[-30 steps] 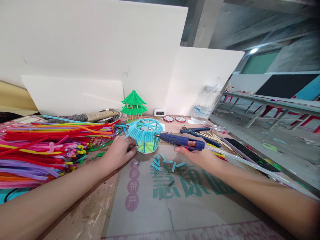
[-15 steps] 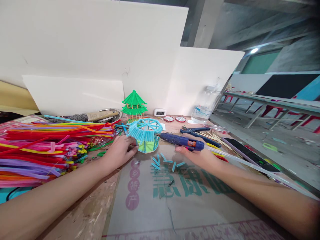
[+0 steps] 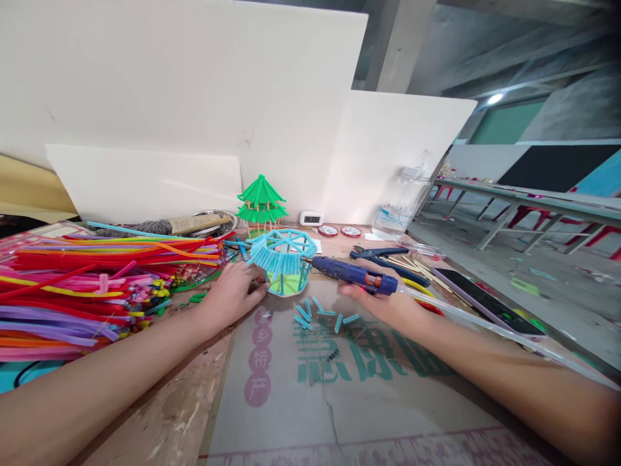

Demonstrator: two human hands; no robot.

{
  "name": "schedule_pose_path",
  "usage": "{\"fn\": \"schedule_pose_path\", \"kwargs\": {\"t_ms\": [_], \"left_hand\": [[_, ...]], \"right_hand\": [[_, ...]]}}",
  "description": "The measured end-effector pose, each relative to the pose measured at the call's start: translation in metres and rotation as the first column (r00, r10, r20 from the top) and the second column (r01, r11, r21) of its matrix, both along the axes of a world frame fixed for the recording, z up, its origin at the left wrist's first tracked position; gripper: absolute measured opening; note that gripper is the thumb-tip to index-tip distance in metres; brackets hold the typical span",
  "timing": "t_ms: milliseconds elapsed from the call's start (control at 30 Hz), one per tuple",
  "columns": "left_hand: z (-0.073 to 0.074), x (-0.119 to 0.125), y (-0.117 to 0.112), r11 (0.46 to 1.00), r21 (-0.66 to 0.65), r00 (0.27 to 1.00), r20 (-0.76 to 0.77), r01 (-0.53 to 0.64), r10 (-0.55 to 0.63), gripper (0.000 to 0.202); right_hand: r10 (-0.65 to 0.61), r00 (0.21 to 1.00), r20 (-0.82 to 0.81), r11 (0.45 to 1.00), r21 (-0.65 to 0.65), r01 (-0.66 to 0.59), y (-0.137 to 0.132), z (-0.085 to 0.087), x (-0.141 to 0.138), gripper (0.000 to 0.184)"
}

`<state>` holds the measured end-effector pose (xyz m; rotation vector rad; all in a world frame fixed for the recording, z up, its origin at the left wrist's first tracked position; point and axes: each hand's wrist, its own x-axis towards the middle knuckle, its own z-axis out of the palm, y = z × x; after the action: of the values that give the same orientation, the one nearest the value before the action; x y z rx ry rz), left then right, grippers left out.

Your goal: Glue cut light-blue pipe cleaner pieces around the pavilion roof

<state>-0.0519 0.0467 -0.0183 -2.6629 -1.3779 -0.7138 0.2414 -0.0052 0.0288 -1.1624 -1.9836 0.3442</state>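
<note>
My right hand [image 3: 369, 288] is wrapped round a blue hot glue gun [image 3: 354, 273], whose nozzle tip points left and meets the right side of a small blue pavilion model [image 3: 279, 255]. The model has a partly covered roof of pipe-cleaner pieces and a green floor. At its lower left, my left hand [image 3: 240, 287] grips the edge with curled fingers; the fingertips are partly hidden. Several short cut blue pipe-cleaner pieces [image 3: 338, 321] lie on the printed sheet [image 3: 272, 427] just in front of the model.
Bundles of coloured pipe cleaners [image 3: 63, 291] fill the left side. Behind the model stand a green pagoda model [image 3: 262, 200] and a small digital clock [image 3: 311, 218]. Pliers [image 3: 383, 254], a phone [image 3: 485, 301] and a plastic bottle [image 3: 395, 204] are at the right.
Almost nothing differs. Both hands, the glue gun and the model hold the same places; the whole view has shifted very slightly.
</note>
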Motion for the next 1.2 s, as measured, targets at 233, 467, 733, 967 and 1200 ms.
{"fn": "schedule_pose_path", "kwargs": {"t_ms": [233, 467, 733, 967, 1200], "left_hand": [[0.0016, 0.0003, -0.0013, 1.000, -0.010, 1.000, 0.008, -0.002, 0.002, 0.021], [0.0018, 0.0005, -0.0011, 1.000, -0.009, 1.000, 0.023, -0.002, 0.002, 0.020], [0.0017, 0.0007, -0.0014, 1.000, -0.004, 1.000, -0.006, -0.010, 0.010, 0.022], [0.0036, 0.0011, -0.0021, 1.000, -0.005, 1.000, -0.020, -0.011, 0.011, 0.023], [0.0035, 0.0009, -0.0020, 1.000, -0.014, 1.000, -0.022, -0.012, 0.012, 0.023]], "right_hand": [[0.012, 1.000, 0.004, 1.000, -0.003, -0.012, -0.0003, 0.0008, 0.0004, 0.025], [0.013, 1.000, -0.002, 1.000, -0.003, -0.013, -0.0027, 0.0027, -0.0006, 0.026], [0.007, 1.000, 0.009, 0.999, 0.051, -0.007, 0.0004, -0.0006, 0.0009, 0.026], [0.000, 1.000, 0.010, 1.000, 0.017, 0.000, -0.0017, 0.0005, -0.0004, 0.027], [-0.055, 0.997, 0.045, 0.998, 0.032, 0.054, -0.0018, 0.0023, -0.0025, 0.036]]}}
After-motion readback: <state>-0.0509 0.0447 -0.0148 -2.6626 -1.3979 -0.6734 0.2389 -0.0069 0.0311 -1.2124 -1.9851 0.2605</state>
